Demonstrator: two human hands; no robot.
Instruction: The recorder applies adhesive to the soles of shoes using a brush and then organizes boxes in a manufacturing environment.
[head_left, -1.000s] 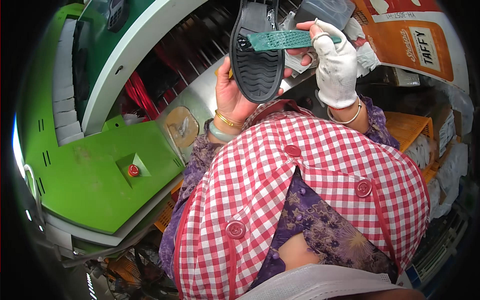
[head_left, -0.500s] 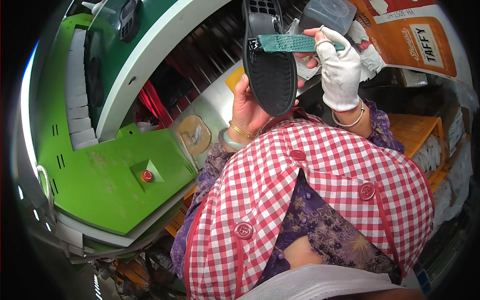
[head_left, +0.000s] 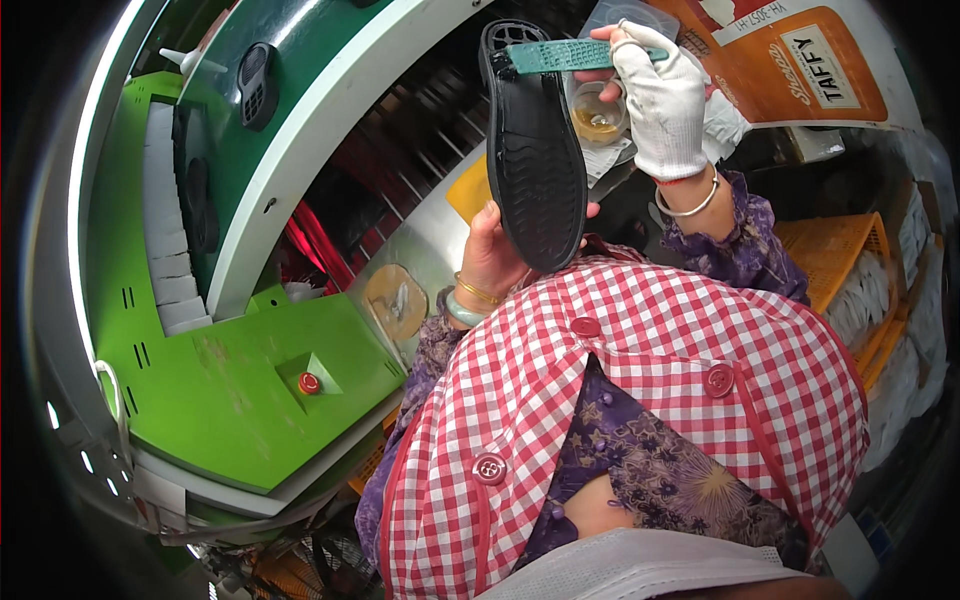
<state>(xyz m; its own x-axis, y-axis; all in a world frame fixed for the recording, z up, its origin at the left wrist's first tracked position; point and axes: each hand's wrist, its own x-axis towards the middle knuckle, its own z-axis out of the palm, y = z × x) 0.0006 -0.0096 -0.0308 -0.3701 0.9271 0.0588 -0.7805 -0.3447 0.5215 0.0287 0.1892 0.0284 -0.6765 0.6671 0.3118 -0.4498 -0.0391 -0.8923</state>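
In front of my chest, my left hand [head_left: 492, 252] grips a black shoe sole [head_left: 540, 170] from beneath at its near end. The thumb lies along the sole's left edge, and the other fingers are mostly hidden behind it. My right hand [head_left: 655, 100], in a white glove that leaves some fingertips bare, is closed around a green flat-handled brush [head_left: 570, 55]. The brush lies crosswise over the far part of the sole, and its dark tip touches the inside there. The sole's inner surface looks shiny and wet.
A clear cup [head_left: 598, 118] with amber liquid stands behind the sole, beside my right hand. On my left is a green machine [head_left: 220, 400] with a red button [head_left: 309, 383] and a belt [head_left: 300, 60] carrying another black sole [head_left: 257, 85]. Orange crates [head_left: 835, 265] stand at right.
The brush has moved from the sole's middle to its far end. The sole has tilted, and its inner surface shows more shine. The cup of amber liquid has come into sight.
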